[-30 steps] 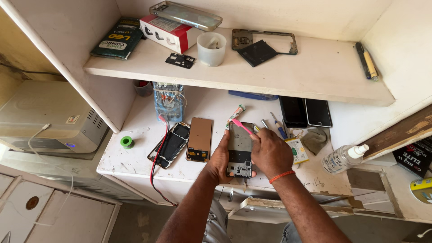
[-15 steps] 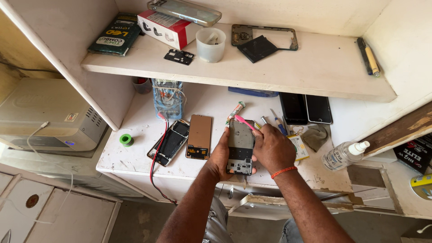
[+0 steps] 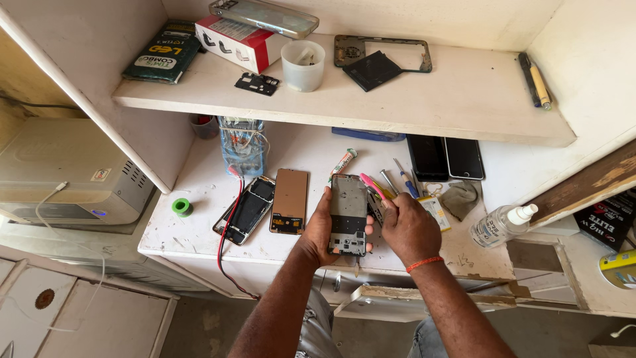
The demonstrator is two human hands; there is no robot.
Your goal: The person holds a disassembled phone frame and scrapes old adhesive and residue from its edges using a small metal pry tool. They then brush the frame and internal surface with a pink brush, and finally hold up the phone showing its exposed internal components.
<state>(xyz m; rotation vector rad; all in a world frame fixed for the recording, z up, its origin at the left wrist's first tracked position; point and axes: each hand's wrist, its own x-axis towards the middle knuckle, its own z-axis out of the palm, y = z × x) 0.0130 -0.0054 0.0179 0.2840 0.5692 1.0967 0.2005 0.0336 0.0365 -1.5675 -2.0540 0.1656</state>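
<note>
My left hand (image 3: 322, 229) grips an opened phone frame (image 3: 348, 213), its grey inner side facing up, held just above the white workbench (image 3: 199, 199). My right hand (image 3: 411, 229) holds a pink pry tool (image 3: 374, 187) whose tip rests at the frame's upper right edge. Left of the frame a copper-backed display panel (image 3: 289, 200) lies flat, and beside that an open phone body (image 3: 246, 209) with a red wire (image 3: 228, 219) running across it.
Screwdrivers (image 3: 403, 178), a glue tube (image 3: 343, 162), two dark phones (image 3: 445, 158), a grey cloth (image 3: 460, 197) and a clear bottle (image 3: 502, 224) lie on the bench. The shelf above carries a white cup (image 3: 303, 65), boxes (image 3: 235, 41), a phone frame (image 3: 383, 54). A green tape roll (image 3: 181, 207) sits left.
The view has tilted slightly. My hands have kept the frame in about the same place, with the pink tool staying at its upper right edge.
</note>
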